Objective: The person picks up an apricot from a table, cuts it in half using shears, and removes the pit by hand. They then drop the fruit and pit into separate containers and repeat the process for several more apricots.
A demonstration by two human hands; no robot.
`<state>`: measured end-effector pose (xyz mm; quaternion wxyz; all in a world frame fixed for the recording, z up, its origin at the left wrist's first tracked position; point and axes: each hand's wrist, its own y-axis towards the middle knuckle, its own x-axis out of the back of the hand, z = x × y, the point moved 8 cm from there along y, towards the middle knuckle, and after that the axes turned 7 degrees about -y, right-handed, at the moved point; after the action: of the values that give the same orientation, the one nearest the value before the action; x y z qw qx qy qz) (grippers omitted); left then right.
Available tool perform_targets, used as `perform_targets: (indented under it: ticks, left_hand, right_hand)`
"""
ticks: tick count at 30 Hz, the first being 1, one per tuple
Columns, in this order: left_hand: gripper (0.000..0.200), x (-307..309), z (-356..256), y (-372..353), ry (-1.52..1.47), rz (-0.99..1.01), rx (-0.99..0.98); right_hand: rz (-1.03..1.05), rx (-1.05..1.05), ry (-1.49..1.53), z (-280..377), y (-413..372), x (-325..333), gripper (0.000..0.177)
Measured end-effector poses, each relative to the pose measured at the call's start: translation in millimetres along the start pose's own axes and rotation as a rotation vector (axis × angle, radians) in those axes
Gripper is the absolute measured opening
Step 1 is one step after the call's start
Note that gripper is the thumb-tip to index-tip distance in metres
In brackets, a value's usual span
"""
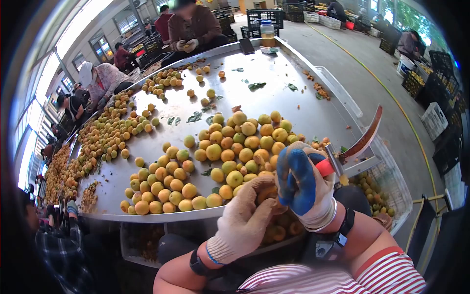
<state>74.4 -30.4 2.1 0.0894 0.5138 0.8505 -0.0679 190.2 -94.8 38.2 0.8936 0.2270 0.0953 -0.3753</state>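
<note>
My left hand [245,218], in a white knit glove, is closed around an apricot [267,194] mostly hidden by the fingers. Right beside it, my right hand [307,183] wears a white glove with blue-coated fingers. It grips the red handle [324,167] of a curved knife [363,139], whose stained blade points up and away to the right. Both hands meet at the near edge of the metal table [289,66]. A pile of yellow-orange apricots [227,154] lies just beyond them.
More apricots [105,132] spread along the table's left side. A jar [267,33] and a dark phone [246,46] stand at the far end. Below the table are crates with fruit [374,191]. Co-workers [196,27] sit around the table, one at near left [61,240].
</note>
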Motion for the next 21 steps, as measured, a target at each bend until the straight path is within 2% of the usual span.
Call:
perform_targets:
  ticks: [1, 3, 4, 5, 7, 8, 9, 11, 12, 13, 15, 16, 18, 19, 21]
  left_hand:
    - [0.038, 0.0, 1.0, -0.9, 0.051, -0.02, -0.017]
    - [0.038, 4.2, 5.9, -1.5, 0.109, -0.059, -0.039]
    - [0.038, 4.5, 3.1, -0.8, 0.202, -0.055, -0.133]
    - [0.039, 3.0, -2.5, -1.9, 0.295, -0.048, -0.227]
    - [0.042, 5.1, -0.2, -1.4, 0.252, -0.04, -0.198]
    - [0.043, 5.8, -2.4, -2.1, 0.328, -0.039, -0.268]
    - [0.044, 5.8, -4.4, -2.6, 0.405, -0.036, -0.337]
    - [0.047, 8.7, 1.1, 0.2, 0.461, -0.036, -0.339]
    - [0.049, 9.1, 0.7, -1.5, 0.558, -0.048, -0.411]
    - [0.052, 8.4, -0.8, -3.4, 0.656, -0.059, -0.483]
    - [0.055, 9.4, 0.9, -0.7, 0.691, -0.051, -0.487]
    - [0.057, 8.6, 1.4, -0.3, 0.725, -0.043, -0.49]
    - [0.052, 8.4, 1.1, 0.1, 0.728, -0.072, -0.498]
    - [0.046, 9.2, -0.4, 0.0, 0.731, -0.098, -0.506]
    - [0.045, 8.1, -3.0, 3.9, 0.762, -0.086, -0.475]
  right_hand:
    - [0.016, -0.001, 0.01, -0.4, -0.5, -4.8, 0.043]
    - [-0.136, -0.187, 0.041, -15.8, -3.4, 2.1, 0.039]
    - [-0.081, -0.077, 0.103, -15.1, -0.1, 0.1, 0.031]
    - [-0.069, -0.079, 0.107, -20.7, 0.2, 1.4, 0.031]
    - [-0.07, -0.119, 0.218, -31.8, -0.7, 3.0, 0.015]
    - [-0.062, -0.119, 0.22, -33.6, 0.7, 0.2, 0.015]
    - [-0.083, -0.06, 0.09, -29.8, 2.5, 0.7, 0.019]
    - [-0.128, 0.059, -0.171, -22.3, 4.1, 1.5, 0.03]
    - [-0.094, 0.16, -0.358, -19.6, 4.3, -1.2, 0.028]
    - [-0.092, 0.16, -0.358, -23.2, 4.9, -3.2, 0.028]
    - [-0.263, 0.446, -0.848, -4.5, -3.4, -10.1, 0.024]
    - [-0.26, 0.445, -0.848, -6.5, -3.6, -11.0, 0.024]
    - [-0.19, 0.081, -0.211, -39.0, 5.8, -1.6, 0.023]
    - [-0.189, 0.081, -0.21, -39.8, 7.8, 1.8, 0.023]
    - [-0.179, -0.389, 0.322, -79.1, 8.2, 7.5, 0.024]
